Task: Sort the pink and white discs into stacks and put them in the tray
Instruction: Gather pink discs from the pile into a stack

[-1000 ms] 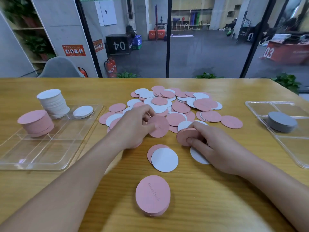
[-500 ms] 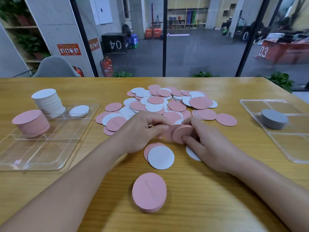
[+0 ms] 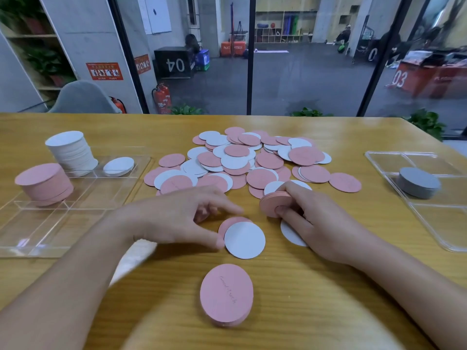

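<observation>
A loose pile of pink and white discs (image 3: 252, 157) covers the middle of the wooden table. My right hand (image 3: 316, 218) grips a small stack of pink discs (image 3: 273, 202) on edge. My left hand (image 3: 182, 218) hovers empty, fingers apart, its thumb at a white disc (image 3: 244, 239) that overlaps a pink disc (image 3: 231, 222). Another white disc (image 3: 290, 234) lies partly under my right hand. A pink stack (image 3: 226, 295) sits near me. The clear tray (image 3: 45, 223) at left holds a pink stack (image 3: 44, 184), a tall white stack (image 3: 72, 152) and a few white discs (image 3: 118, 166).
A second clear tray (image 3: 444, 228) at the right holds a grey disc stack (image 3: 418, 182). Beyond the table's far edge is a glass wall, with a grey chair (image 3: 83, 98) behind the left corner.
My left hand passed its pink disc onto the stack in my right hand, then drew back and down toward the white disc near me. The right hand's stack shifted slightly right.
</observation>
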A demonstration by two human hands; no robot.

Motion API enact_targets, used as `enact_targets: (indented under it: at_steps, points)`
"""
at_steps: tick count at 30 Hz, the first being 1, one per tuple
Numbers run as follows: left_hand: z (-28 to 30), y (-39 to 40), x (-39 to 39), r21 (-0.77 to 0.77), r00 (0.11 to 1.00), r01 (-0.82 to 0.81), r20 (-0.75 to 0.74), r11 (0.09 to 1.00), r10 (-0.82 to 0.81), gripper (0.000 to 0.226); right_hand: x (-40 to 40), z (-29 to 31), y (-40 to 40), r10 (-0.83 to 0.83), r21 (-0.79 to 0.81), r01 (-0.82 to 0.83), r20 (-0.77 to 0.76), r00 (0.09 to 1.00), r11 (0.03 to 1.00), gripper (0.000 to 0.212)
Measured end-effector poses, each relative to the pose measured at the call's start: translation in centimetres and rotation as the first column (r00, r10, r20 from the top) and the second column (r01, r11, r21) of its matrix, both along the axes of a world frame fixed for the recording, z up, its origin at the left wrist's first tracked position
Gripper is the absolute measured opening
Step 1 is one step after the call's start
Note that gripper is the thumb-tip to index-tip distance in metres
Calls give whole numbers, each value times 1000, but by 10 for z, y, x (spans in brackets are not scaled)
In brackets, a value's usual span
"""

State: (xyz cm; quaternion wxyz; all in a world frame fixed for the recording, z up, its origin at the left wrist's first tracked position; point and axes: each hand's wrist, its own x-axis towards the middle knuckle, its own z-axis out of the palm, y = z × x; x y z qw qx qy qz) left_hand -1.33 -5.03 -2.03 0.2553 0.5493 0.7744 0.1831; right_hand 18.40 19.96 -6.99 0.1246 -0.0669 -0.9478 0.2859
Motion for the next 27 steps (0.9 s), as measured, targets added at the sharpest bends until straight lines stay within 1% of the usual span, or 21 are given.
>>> enact_targets:
  at_steps: [3, 8, 10, 14, 15, 17, 19, 21, 23, 24, 26, 27]
  points:
    - [-6, 7, 8, -12, 1000, 12, -28, 1000, -12, 66, 0, 0, 0, 1, -8, -1, -1, 1000, 1000, 8]
    - [-12, 12, 12, 49, 998, -38, -48, 998, 40, 58, 0, -1, 0, 16, -9, -16, -11, 1000, 1000, 8]
    - [-16, 13, 12, 117, 993, -98, -51, 988, 105, 57, 0, -1, 0, 15, -7, -15, -17, 1000, 1000, 9]
    - [-27, 21, 9, 243, 965, -262, 38, 934, 261, 64, -1, -4, 2, -37, -7, 37, -42, 998, 999, 13]
    - [-29, 22, 7, 276, 955, -294, 48, 915, 293, 60, -1, -4, 3, -60, 3, 61, -48, 997, 998, 15]
    - [-32, 22, 1, 359, 926, -368, 62, 858, 372, 43, 0, -5, 2, -94, 9, 95, -63, 994, 995, 17]
    - [-32, 21, -5, 414, 890, -439, 84, 797, 447, 27, 0, -4, 1, -104, 0, 104, -72, 992, 995, 16]
    - [-31, 20, -7, 456, 863, -474, 68, 754, 501, 16, 1, -2, 0, -104, -7, 103, -69, 992, 995, 13]
    - [-31, 19, -9, 491, 850, -491, 86, 719, 520, 16, 1, -2, 0, -93, -2, 93, -61, 994, 996, 11]
    - [-31, 20, -9, 505, 849, -503, 134, 702, 512, 17, 2, -2, 0, -84, 3, 85, -56, 995, 996, 11]
    - [-27, 20, -6, 494, 860, -503, 201, 709, 470, 20, 3, -1, -2, -62, 4, 62, -45, 997, 998, 11]
    - [-26, 19, -4, 490, 869, -488, 195, 723, 455, 23, 3, -1, -3, -49, 3, 49, -42, 998, 999, 11]
